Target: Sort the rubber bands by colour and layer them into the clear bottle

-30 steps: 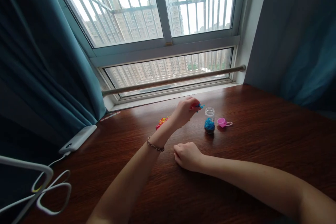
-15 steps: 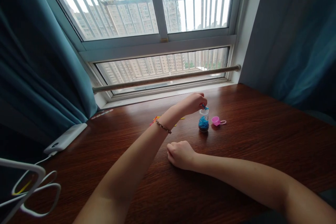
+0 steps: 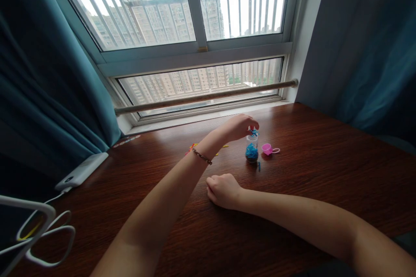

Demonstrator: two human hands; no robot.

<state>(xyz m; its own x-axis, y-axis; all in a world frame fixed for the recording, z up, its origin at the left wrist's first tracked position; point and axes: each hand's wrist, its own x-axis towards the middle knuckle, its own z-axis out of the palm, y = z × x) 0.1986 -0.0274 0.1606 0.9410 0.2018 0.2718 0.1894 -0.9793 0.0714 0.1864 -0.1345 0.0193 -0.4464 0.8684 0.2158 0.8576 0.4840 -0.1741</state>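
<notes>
My left hand (image 3: 242, 126) reaches over a small clear jar (image 3: 251, 139). Its fingers pinch a few thin blue bands, seemingly rubber bands (image 3: 253, 132), right at the jar's mouth. A bundle of blue bands (image 3: 251, 151) fills the lower part of the upright jar. One loose blue band (image 3: 259, 166) lies on the table just in front of it. Resting on the tabletop closer to me, my right hand (image 3: 225, 191) is curled into a fist, and its inside is hidden. Beside the jar lies a pink cup-shaped lid with a loop (image 3: 267, 149).
Red and yellow bands (image 3: 191, 149) lie partly behind my left forearm on the brown wooden table (image 3: 312, 169). A white power bank (image 3: 82, 171) with a white cable (image 3: 48, 233) is at the left. A window with a rail (image 3: 208, 96) stands behind the table.
A blue band now lies on the table in front of the jar. My left hand's fingers have shifted slightly right and loosened somewhat over the jar's mouth. My right fist stays put.
</notes>
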